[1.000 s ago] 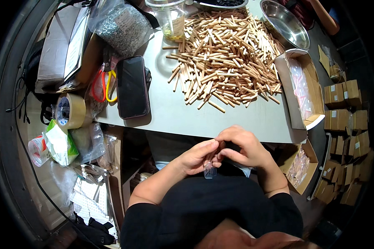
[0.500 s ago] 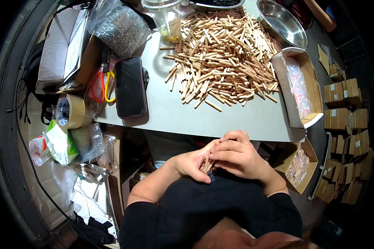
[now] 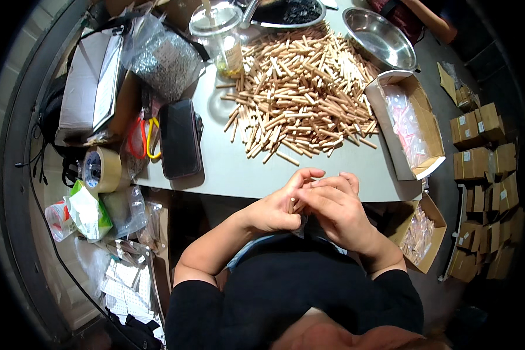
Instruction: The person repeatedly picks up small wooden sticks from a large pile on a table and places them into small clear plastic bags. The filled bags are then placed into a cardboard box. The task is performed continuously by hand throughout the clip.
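Just off the table's near edge, my two hands meet in front of my body. My left hand (image 3: 277, 209) is closed around short wooden dowels (image 3: 291, 203), one end of which shows beside its thumb. A bit of clear plastic bag (image 3: 301, 231) peeks out below that thumb. My right hand (image 3: 343, 211) has its fingers bent in against the left one, the thumb and index finger close to the dowels; what they pinch is hidden. Beyond my hands, a large heap of the same dowels (image 3: 309, 99) covers the grey table (image 3: 227, 175).
Right of the heap, an open carton (image 3: 436, 163) holds small clear bags; a lower carton (image 3: 430, 256) holds filled ones. A steel bowl (image 3: 391, 44) and lidded plastic cup (image 3: 219, 44) stand behind. At left lie a phone (image 3: 179, 139), scissors (image 3: 139, 140) and tape (image 3: 102, 169).
My hands have moved a little away from my body, toward the table. The dowels in my left hand now point more upward, and the right fingers have shifted over them.
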The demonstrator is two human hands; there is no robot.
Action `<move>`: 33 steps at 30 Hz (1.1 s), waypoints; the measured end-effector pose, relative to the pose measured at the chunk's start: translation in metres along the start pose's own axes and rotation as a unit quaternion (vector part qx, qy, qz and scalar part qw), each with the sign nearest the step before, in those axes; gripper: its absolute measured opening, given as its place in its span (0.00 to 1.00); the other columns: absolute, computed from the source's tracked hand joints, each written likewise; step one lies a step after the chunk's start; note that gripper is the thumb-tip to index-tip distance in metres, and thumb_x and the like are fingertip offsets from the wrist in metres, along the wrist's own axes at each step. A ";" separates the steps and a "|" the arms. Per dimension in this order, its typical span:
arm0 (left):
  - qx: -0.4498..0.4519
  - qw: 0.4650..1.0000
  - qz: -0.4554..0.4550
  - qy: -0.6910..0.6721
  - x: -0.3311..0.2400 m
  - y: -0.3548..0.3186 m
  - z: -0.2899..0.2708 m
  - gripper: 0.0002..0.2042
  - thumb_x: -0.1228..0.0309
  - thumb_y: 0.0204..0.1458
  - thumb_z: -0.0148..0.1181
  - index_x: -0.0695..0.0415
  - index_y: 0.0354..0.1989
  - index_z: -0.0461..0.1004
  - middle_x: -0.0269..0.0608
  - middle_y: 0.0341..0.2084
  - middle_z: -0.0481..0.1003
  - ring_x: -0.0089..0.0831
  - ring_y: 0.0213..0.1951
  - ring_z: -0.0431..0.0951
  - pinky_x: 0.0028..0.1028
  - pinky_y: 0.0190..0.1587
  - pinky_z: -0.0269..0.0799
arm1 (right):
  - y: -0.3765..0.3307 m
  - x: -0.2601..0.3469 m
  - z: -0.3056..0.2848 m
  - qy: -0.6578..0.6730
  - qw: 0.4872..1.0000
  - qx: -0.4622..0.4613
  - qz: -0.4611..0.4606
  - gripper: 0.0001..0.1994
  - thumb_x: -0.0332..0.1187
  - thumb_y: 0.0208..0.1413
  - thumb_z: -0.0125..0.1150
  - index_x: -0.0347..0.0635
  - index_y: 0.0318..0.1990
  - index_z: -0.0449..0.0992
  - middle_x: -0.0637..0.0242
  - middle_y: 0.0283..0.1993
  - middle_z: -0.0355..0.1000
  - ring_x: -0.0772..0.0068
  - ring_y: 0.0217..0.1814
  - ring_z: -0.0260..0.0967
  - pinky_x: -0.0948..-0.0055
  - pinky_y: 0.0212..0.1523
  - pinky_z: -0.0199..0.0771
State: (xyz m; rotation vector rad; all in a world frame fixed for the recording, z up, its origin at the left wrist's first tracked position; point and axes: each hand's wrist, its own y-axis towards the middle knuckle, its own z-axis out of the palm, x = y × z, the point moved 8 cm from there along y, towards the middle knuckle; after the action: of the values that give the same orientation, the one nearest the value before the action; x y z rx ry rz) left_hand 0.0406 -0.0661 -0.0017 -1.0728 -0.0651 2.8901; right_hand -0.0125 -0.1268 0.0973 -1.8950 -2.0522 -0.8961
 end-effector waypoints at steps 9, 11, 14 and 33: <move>-0.039 0.992 0.045 0.112 -0.036 0.044 0.000 0.51 0.86 0.40 0.52 0.47 0.72 0.28 0.43 0.50 0.65 0.27 0.43 0.73 0.25 0.42 0.71 | 0.011 -0.031 -0.016 0.101 0.987 -0.116 0.049 0.16 0.25 0.51 0.63 0.39 0.50 0.77 0.59 0.47 0.75 0.54 0.48 0.73 0.61 0.48 0.70; -0.035 0.981 0.017 0.191 -0.042 0.055 0.002 0.51 0.87 0.42 0.51 0.45 0.71 0.26 0.41 0.48 0.63 0.26 0.46 0.68 0.23 0.42 0.68 | 0.013 -0.044 -0.021 0.115 0.984 -0.125 0.053 0.15 0.24 0.50 0.65 0.38 0.48 0.79 0.58 0.46 0.75 0.55 0.46 0.74 0.63 0.46 0.73; -0.048 0.964 -0.012 0.261 -0.053 0.078 -0.007 0.51 0.86 0.40 0.52 0.46 0.72 0.27 0.43 0.51 0.61 0.26 0.47 0.67 0.23 0.42 0.68 | 0.020 -0.068 -0.037 0.106 0.981 -0.155 0.053 0.12 0.24 0.47 0.69 0.38 0.41 0.81 0.58 0.39 0.76 0.60 0.42 0.76 0.67 0.43 0.75; -0.078 0.952 0.071 0.287 -0.107 0.091 -0.034 0.50 0.89 0.44 0.53 0.47 0.73 0.32 0.46 0.55 0.65 0.34 0.55 0.72 0.29 0.52 0.71 | 0.077 -0.095 -0.039 0.089 0.983 -0.048 -0.154 0.07 0.25 0.48 0.62 0.38 0.37 0.79 0.58 0.37 0.74 0.53 0.39 0.74 0.62 0.41 0.75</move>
State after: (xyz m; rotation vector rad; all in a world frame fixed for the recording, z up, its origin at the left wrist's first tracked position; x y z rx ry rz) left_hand 0.1400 -0.1632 0.0368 -1.9720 -0.1965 2.5904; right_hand 0.0663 -0.2282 0.0994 -1.4971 -2.2614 -1.2081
